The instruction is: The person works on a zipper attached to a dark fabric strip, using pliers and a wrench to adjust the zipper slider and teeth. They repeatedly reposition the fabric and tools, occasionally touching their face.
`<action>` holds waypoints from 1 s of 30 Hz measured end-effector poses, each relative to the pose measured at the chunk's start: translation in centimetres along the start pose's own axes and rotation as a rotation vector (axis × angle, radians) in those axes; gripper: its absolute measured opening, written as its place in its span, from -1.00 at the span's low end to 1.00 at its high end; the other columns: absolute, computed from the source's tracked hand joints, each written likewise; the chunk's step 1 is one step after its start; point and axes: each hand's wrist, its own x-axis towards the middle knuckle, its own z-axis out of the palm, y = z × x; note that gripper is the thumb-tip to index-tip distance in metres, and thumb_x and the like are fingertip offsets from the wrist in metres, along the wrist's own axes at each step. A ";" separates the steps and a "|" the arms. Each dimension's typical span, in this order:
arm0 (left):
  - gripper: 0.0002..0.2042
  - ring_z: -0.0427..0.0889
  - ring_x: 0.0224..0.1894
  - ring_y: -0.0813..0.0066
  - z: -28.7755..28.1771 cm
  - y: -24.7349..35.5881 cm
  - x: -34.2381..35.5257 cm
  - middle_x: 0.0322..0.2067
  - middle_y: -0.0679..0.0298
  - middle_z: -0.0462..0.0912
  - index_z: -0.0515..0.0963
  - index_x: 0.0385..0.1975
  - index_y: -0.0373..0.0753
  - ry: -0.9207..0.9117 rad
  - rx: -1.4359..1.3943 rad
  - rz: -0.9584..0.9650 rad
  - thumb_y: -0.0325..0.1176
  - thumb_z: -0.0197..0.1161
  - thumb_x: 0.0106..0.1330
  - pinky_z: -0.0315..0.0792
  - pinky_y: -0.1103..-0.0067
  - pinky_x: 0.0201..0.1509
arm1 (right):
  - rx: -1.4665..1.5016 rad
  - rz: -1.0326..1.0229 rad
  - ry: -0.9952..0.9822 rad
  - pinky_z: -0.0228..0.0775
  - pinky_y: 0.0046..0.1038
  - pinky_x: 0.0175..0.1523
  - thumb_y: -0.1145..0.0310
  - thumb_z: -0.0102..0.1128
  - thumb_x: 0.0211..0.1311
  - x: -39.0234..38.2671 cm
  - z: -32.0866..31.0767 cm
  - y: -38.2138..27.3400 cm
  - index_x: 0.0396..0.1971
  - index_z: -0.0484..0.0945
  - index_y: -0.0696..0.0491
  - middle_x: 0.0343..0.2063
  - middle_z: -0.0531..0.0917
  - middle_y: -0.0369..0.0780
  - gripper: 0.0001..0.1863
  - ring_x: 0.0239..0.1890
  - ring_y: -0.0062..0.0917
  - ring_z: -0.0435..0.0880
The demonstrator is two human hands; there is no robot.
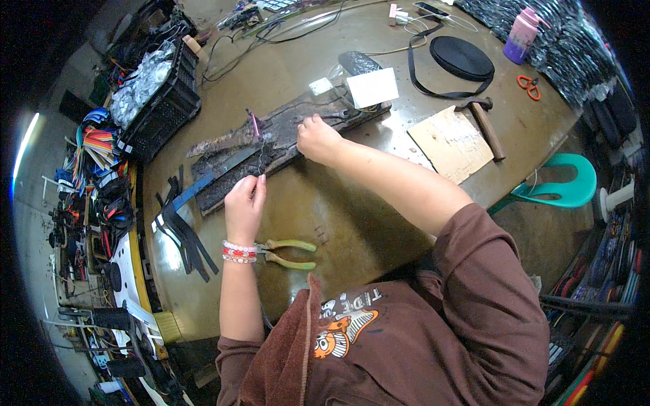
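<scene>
My left hand (245, 203) is closed in a pinch at the near edge of a dark, rough wooden board (284, 125). A thin twisted grey strand (262, 161) runs down the board to its fingertips. Over the board's middle, my right hand (318, 140) is closed; what it holds, if anything, is hidden. Between the hands and the far edge stands a slim pink-purple tool (254, 124). A flat grey metal strip (233, 162) lies on the board, leading to a blue strap (193, 191). Pliers (290, 254) with yellow-green handles lie beside my left wrist.
Black straps (186, 237) hang together at the left. A black crate (166, 101) stands far left. Rightward lie cardboard (450, 143), a hammer (486, 128), a black webbing roll (462, 57), orange scissors (528, 86) and a pink-purple bottle (521, 37). A green stool (562, 179) is beside the table.
</scene>
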 end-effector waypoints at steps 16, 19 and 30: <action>-0.80 0.42 -0.58 0.12 1.6 1.7 -0.1 -0.62 0.06 0.39 0.33 -0.61 -0.33 -0.057 0.077 0.151 -0.42 0.12 0.21 0.31 0.37 -0.50 | 0.252 0.005 -0.158 0.47 -0.35 -0.22 0.37 0.15 -0.07 1.5 -2.0 1.1 -0.52 0.64 0.06 -0.43 0.64 -0.17 -0.87 -0.25 -0.32 0.59; -0.80 0.43 -0.58 0.10 2.1 1.9 -0.1 -0.62 0.05 0.40 0.33 -0.60 -0.33 -0.041 0.069 0.118 -0.41 0.11 0.21 0.31 0.36 -0.50 | 0.248 0.043 -0.065 0.44 -0.38 -0.14 0.19 0.30 -0.21 0.5 -1.4 1.0 -0.48 0.62 0.12 -0.29 0.59 -0.10 -0.69 -0.17 -0.33 0.54; -0.80 0.43 -0.58 0.09 2.7 2.4 -0.4 -0.61 0.05 0.40 0.33 -0.60 -0.33 -0.005 0.064 0.085 -0.40 0.11 0.22 0.32 0.35 -0.50 | 0.229 -0.152 -0.211 0.41 -0.39 -0.03 -0.03 0.37 -0.28 1.7 -0.5 2.6 -0.37 0.59 0.20 -0.21 0.57 -0.08 -0.41 -0.11 -0.26 0.53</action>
